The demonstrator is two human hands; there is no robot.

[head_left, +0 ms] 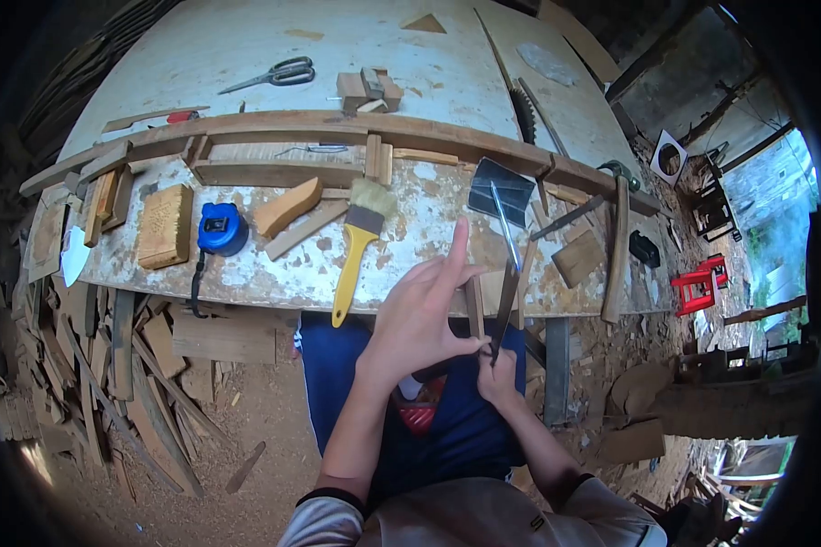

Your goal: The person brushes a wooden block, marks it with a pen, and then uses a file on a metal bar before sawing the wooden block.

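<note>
My left hand [420, 310] is at the bench's front edge, its index finger pointing up, its thumb and another finger against a small wooden piece [475, 308]. Just right of it, my right hand [498, 374] is closed around the lower end of a dark, narrow tool [504, 305], which stands roughly upright beside the wood. Its exact kind is unclear. Behind them a shiny metal rod [502, 219] crosses a dark square plate [502, 190]. A brush [354, 260] with a yellow handle lies left of my left hand.
On the bench [274, 273] are a blue tape measure [222, 229], wood blocks [165, 227], scissors [278, 75] and a hammer [617, 246]. A long wooden rail [447, 135] crosses it. Scrap wood [146, 401] lies below left; a red stool [700, 284] stands right.
</note>
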